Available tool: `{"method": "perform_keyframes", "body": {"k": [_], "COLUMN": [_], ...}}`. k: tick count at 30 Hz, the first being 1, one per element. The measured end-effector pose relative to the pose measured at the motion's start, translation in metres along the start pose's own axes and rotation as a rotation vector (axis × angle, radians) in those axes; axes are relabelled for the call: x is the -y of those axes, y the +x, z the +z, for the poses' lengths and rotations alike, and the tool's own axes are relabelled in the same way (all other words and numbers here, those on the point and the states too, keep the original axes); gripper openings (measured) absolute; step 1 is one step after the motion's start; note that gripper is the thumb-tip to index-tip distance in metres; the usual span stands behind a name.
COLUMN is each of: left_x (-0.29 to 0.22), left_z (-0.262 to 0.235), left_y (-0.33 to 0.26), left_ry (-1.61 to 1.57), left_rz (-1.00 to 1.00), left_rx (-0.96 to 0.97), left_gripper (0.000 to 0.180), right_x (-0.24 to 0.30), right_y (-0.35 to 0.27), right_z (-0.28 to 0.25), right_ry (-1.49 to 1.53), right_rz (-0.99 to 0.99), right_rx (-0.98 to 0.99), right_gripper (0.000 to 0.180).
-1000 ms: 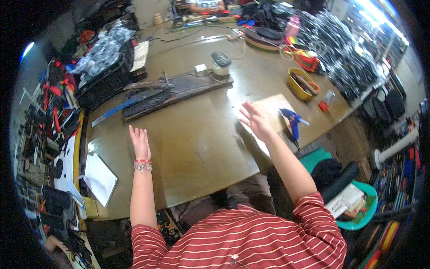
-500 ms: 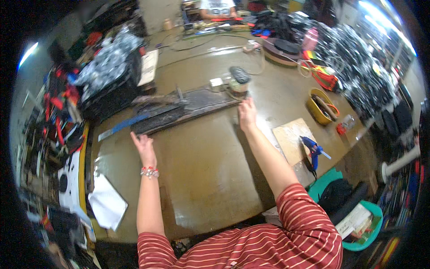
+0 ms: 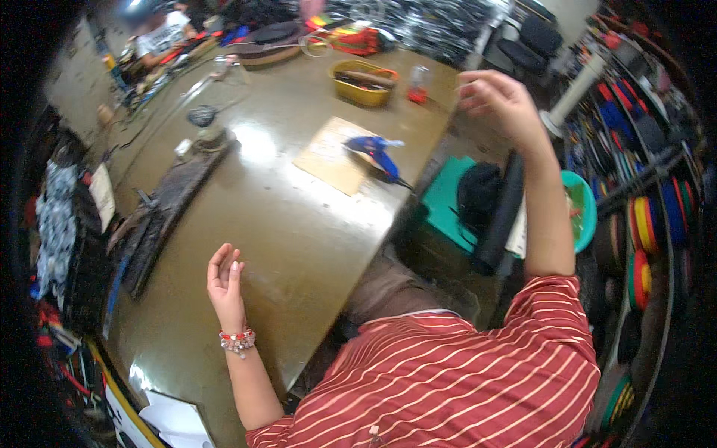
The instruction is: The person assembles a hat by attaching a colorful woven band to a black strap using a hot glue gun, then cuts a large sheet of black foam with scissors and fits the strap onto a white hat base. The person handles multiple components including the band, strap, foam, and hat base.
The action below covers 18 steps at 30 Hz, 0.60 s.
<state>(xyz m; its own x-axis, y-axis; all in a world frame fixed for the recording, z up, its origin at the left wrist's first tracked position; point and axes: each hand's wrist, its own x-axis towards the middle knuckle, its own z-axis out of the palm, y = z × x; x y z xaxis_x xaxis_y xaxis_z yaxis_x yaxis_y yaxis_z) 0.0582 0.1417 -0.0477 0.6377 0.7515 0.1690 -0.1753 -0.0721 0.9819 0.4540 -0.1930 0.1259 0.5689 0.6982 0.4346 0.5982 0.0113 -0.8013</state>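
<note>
My left hand hovers over the near part of the brown table, palm turned inward and fingers loosely bent, with nothing in it. A beaded bracelet circles that wrist. Raised past the table's right edge, my right hand shows slightly blurred, loosely curled fingers and no object in them. To the left lies a dark worn board, apart from both hands; a jar with a black cover stands at its far end. A blue glue gun rests on a tan sheet at the middle right.
A yellow basket holding tools and a small red-and-clear bottle stand toward the far right edge. Beside the table are a green bin and a black roll. Shelves of coloured strap rolls line the right. Another person sits far left.
Both hands have left the board's ends. My right hand has swung up and right past the table edge; my left has drawn back nearer. The view has turned to the right.
</note>
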Motion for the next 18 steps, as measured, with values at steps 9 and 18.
{"method": "perform_keyframes", "body": {"k": [9,18], "left_x": [0.051,0.045], "left_z": [0.006,0.008], "left_y": [-0.006,-0.012], "left_ry": [0.337,0.607], "left_rz": [0.169,0.260], "left_rx": [-0.072,-0.077], "left_gripper": [0.027,0.027], "right_x": [-0.231,-0.257], "right_y": [-0.254,-0.240], "right_z": [-0.118,-0.014], "right_ry": [-0.371,-0.653], "right_rz": [1.311,1.485], "right_rx": [-0.468,-0.582], "right_gripper": [0.091,0.129]}}
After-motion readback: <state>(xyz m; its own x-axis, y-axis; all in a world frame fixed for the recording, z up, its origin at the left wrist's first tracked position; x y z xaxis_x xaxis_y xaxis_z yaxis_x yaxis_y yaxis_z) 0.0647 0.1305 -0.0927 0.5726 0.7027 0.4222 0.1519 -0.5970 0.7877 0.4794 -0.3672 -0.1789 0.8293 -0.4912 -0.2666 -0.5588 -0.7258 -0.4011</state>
